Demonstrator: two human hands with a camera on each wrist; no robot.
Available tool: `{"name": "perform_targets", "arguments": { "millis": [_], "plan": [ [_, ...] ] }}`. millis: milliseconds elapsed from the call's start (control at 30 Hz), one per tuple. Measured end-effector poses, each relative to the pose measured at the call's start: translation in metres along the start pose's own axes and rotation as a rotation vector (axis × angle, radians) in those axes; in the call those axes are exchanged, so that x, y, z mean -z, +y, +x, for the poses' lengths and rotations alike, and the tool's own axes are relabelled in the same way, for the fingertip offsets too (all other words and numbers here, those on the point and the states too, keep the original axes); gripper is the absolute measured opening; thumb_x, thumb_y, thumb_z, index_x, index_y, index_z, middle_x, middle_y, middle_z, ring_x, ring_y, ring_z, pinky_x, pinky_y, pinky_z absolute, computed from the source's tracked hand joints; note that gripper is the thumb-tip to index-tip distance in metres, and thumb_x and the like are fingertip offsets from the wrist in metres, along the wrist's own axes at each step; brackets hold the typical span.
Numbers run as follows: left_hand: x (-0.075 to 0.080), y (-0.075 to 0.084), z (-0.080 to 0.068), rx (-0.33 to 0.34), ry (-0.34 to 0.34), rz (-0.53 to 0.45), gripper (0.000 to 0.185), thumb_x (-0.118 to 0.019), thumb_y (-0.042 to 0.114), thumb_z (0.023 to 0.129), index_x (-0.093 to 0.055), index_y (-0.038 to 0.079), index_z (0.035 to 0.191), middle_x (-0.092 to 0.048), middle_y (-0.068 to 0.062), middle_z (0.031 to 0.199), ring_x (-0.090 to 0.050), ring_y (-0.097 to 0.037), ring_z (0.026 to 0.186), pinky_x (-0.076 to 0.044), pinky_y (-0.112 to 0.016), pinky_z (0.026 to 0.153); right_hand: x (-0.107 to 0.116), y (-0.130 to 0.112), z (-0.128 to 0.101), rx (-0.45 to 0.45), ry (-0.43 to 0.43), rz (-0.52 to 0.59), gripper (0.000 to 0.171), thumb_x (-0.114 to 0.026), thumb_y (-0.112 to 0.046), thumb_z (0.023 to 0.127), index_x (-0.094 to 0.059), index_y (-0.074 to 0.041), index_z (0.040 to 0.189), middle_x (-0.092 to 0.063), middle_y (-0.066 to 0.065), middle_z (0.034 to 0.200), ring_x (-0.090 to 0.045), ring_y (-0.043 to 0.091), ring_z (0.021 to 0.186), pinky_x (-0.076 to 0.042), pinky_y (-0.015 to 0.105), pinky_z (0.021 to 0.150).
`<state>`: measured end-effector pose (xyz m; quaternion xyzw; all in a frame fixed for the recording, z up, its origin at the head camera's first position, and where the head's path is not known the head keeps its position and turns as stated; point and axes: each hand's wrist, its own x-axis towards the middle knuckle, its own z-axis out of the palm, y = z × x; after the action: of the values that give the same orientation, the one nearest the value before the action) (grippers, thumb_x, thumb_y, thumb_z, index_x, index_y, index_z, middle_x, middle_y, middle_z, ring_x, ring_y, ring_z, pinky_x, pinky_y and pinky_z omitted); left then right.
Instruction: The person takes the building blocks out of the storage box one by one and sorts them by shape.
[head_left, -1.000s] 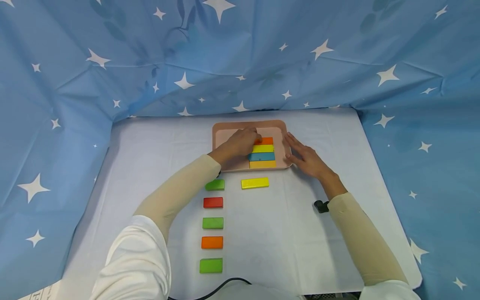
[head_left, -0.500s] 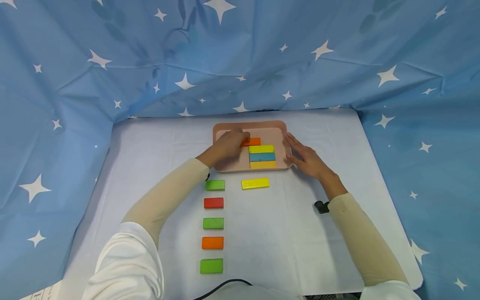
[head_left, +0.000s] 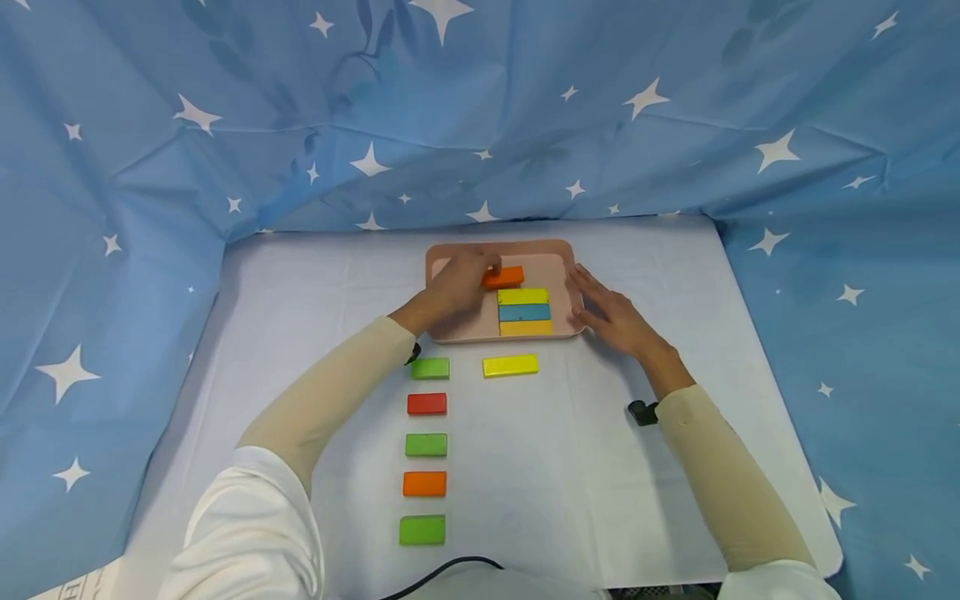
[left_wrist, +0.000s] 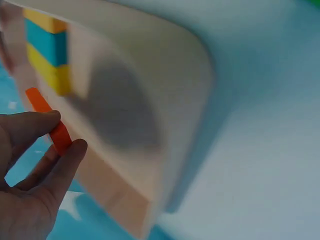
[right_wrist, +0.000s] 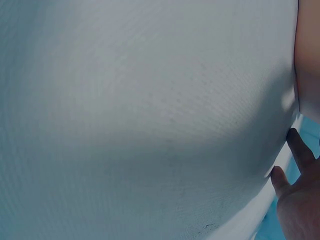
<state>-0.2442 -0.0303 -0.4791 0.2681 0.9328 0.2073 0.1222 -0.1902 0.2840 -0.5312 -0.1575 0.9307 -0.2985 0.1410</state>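
Observation:
Over the pink tray (head_left: 566, 327), my left hand (head_left: 459, 287) pinches an orange block (head_left: 507, 277) between thumb and fingertips. In the left wrist view the left hand (left_wrist: 35, 175) grips the orange block (left_wrist: 61, 137) near one end, its other end sticking out. Inside the tray, a yellow block (head_left: 523, 296), a blue block (head_left: 525, 312) and an amber block (head_left: 526, 328) lie side by side. My right hand (head_left: 617, 321) has its fingers extended and touches the tray's right rim. At the edge of the right wrist view the right hand (right_wrist: 297, 200) is only partly visible.
A lone yellow block (head_left: 510, 366) lies in front of the tray. Left of it runs a column of several blocks, among them a red block (head_left: 427, 404) and an orange one (head_left: 424, 483). A black cable (head_left: 442, 570) crosses the white table's near edge.
My left hand has drawn the orange block leftward away from the row, then shifted it slightly toward the tray's far side and tilted it. The right hand stays at the rim.

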Motion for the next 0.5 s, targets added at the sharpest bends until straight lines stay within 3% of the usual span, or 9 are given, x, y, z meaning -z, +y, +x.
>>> {"name": "perform_targets", "arguments": {
  "millis": [233, 500],
  "plan": [
    [0.011, 0.034, -0.035, -0.064, 0.013, -0.106, 0.032, -0.067, -0.003, 0.09, -0.069, 0.011, 0.118, -0.065, -0.008, 0.11, -0.06, -0.022, 0.096, -0.056, -0.032, 0.092, -0.001, 0.001, 0.001, -0.001, -0.013, -0.005, 0.071, -0.049, -0.038, 0.109, -0.012, -0.028, 0.169, -0.002, -0.009, 0.176, -0.019, 0.038, 0.16, -0.014, 0.07, 0.124],
    [-0.001, 0.069, -0.08, -0.093, -0.027, -0.159, 0.034, -0.07, -0.006, 0.085, -0.071, 0.014, 0.112, -0.067, -0.004, 0.105, -0.059, -0.019, 0.092, -0.054, -0.029, 0.084, 0.001, 0.001, 0.001, -0.008, -0.005, 0.001, 0.071, -0.05, -0.038, 0.109, -0.011, -0.03, 0.168, -0.003, -0.011, 0.175, -0.018, 0.035, 0.161, -0.015, 0.068, 0.125]
  ]
}}
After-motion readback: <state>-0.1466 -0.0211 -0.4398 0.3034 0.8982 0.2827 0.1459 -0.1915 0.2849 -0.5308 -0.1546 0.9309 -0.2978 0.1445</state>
